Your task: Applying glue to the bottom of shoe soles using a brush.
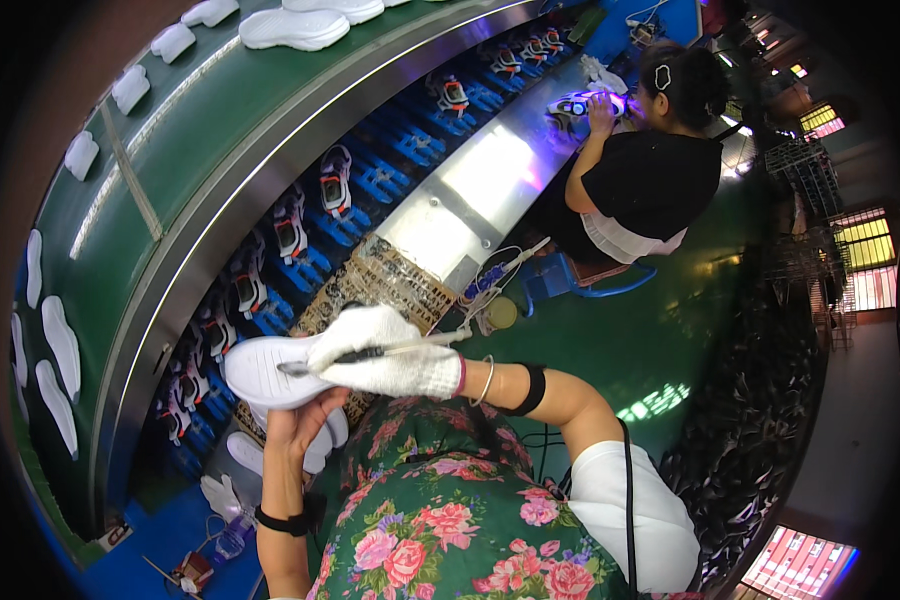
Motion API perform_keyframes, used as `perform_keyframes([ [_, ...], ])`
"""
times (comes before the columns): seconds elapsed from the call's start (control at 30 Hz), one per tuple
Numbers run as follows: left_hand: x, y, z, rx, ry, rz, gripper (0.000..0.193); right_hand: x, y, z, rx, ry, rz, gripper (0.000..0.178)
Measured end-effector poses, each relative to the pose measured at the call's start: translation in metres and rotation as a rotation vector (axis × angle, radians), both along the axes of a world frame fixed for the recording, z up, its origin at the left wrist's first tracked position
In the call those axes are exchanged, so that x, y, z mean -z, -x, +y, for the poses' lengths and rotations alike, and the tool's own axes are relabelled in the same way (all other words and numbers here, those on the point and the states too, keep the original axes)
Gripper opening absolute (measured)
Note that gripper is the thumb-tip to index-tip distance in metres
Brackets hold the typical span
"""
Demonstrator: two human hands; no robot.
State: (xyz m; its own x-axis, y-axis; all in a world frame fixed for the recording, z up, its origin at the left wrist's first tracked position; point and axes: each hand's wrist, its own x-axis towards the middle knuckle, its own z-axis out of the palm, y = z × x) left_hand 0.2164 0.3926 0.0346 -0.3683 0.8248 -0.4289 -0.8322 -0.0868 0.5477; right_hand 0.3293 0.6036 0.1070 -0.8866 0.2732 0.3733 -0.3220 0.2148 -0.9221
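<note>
A white shoe sole (257, 378) lies across my bare left hand (300, 425), its ridged face turned up and my fingers closed round its lower edge. My right hand (395, 362), in a white knit glove, grips a slim brush (355, 354) with a dark middle and a pale handle. The tip of the brush reaches over the ridged face of the sole; whether it touches I cannot tell. More white soles (244, 452) lie just beyond and beside my left forearm, partly hidden by it.
A worn cardboard strip (395, 280) covers the bench ahead. Behind it, a rack of blue holders (380, 180) carries several shoe uppers (336, 182). A green conveyor (185, 150) with white soles curves past on the left. A seated co-worker (650, 165) handles a shoe at the far right.
</note>
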Motion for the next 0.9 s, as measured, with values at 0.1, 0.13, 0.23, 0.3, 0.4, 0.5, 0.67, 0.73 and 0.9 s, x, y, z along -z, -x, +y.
perform_keyframes([
  [0.1, 0.023, 0.006, -0.025, -0.199, -0.089, -0.382, 0.052, 0.001, -0.005, -0.009, 0.038, -0.003, 0.067, 0.012],
  [0.13, 0.028, 0.010, -0.030, -0.287, -0.090, -0.465, 0.054, 0.000, -0.006, -0.009, 0.038, -0.019, 0.080, 0.014],
  [0.23, -0.009, -0.001, -0.014, -0.346, -0.024, -0.361, 0.062, -0.003, -0.009, -0.010, 0.033, -0.134, 0.119, 0.017],
  [0.3, -0.030, -0.013, -0.006, -0.455, 0.094, -0.330, 0.066, -0.004, -0.009, -0.014, 0.065, -0.124, 0.164, 0.020],
  [0.4, 0.077, 0.005, -0.074, -0.321, 0.113, 0.367, 0.072, -0.016, -0.011, -0.014, 0.105, -0.084, 0.176, 0.021],
  [0.5, 0.001, -0.022, -0.004, -0.297, -0.290, -0.192, 0.067, -0.012, -0.011, -0.003, 0.098, -0.177, 0.158, 0.023],
  [0.67, -0.025, -0.035, 0.025, -0.258, -0.484, -0.605, 0.084, -0.028, -0.001, 0.001, 0.184, -0.288, 0.217, 0.021],
  [0.73, -0.023, -0.040, 0.022, -0.203, -0.483, -0.446, 0.082, -0.031, 0.010, 0.000, 0.184, -0.369, 0.283, 0.022],
  [0.9, -0.018, -0.047, 0.008, -0.175, -0.434, -0.321, 0.078, -0.037, 0.019, -0.015, 0.178, -0.514, 0.302, 0.026],
])
